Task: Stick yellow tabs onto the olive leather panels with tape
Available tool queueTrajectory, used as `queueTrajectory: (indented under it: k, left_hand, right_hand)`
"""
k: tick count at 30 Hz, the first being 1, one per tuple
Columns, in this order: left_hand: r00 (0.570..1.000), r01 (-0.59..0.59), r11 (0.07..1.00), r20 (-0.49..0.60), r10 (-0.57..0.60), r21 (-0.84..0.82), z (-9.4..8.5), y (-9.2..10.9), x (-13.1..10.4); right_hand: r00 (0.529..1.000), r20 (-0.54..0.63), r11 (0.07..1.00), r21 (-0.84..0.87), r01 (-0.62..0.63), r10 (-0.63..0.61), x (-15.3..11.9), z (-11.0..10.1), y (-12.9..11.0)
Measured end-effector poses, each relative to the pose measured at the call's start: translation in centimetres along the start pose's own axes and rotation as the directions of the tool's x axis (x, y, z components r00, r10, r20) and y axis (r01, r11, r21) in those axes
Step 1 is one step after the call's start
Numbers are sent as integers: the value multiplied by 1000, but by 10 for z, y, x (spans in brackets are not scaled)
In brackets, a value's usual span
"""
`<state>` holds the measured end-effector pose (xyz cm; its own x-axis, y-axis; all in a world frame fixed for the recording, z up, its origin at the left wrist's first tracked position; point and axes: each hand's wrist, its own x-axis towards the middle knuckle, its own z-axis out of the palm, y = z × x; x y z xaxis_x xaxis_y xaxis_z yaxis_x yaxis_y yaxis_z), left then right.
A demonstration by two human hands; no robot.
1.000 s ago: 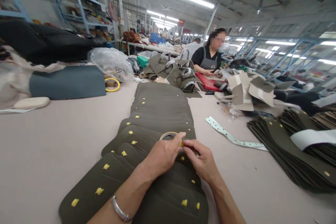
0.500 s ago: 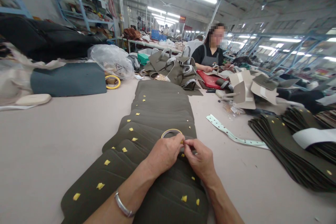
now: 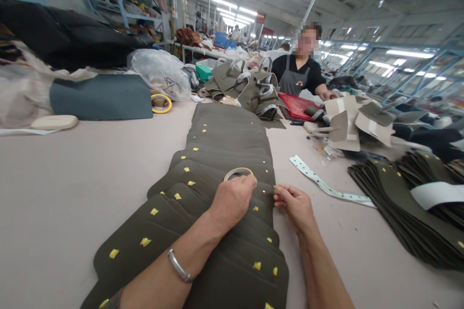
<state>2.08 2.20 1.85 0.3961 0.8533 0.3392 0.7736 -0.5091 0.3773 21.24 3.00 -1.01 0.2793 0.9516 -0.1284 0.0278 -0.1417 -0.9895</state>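
Note:
Overlapping dark olive panels (image 3: 232,130) run up the table in front of me, dotted with small yellow tape pieces (image 3: 154,211) and a few small metal studs (image 3: 266,171) on the right side. My left hand (image 3: 232,200) is closed round a roll of yellow tape (image 3: 238,172) above the panels, its upper rim showing past the fingers. Just beyond the panels' right edge, my right hand (image 3: 295,205) pinches a tiny yellowish bit, apparently tape, between thumb and fingertips. A silver bracelet is on my left wrist.
A perforated pale strip (image 3: 326,188) and fanned stacks of dark straps (image 3: 391,212) lie to the right. Bag pieces (image 3: 246,87), a clear plastic bag (image 3: 159,72) and another tape roll (image 3: 161,103) sit farther back. A person in an apron (image 3: 297,75) is across the table.
My right hand has moved away from my left, rightward past the panels' edge. My left hand still holds the roll. The person opposite has straightened and stretched an arm to the right.

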Motion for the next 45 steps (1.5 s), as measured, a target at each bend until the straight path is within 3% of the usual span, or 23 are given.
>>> queueTrajectory:
  k: [6,12,20,26,30,34,38,45]
  left_hand:
    - [982,35,991,181,-58,129,6,-3,3]
    - [974,-3,993,226,-25,122,2,-2,2]
    - [967,-69,997,247,56,44,-6,0,3]
    - [904,-149,989,406,136,2,-12,-2,1]
    - [873,-163,987,466,145,-2,-16,-1,-2]
    - [842,-167,986,516,158,-28,-18,1,-4]
    - [838,-153,988,526,146,-31,-18,4,-4]
    - [839,-156,988,526,135,-5,-17,5,-5]
  right_hand:
    - [990,136,977,-203,57,-29,-2,-5,5]
    - [973,182,890,-408,204,-140,-3,-3,8]
    - [978,160,910,-373,183,-131,-3,-3,6]
    - [984,176,960,-278,44,6,-22,-11,-6]
    - [966,248,936,-352,16,77,-38,-19,-3]
    - [949,304,900,-432,63,79,-49,-24,2]
    - [905,412,878,-466,108,107,-59,-24,1]
    - [886,463,735,-612,292,34,-68,-16,-6]
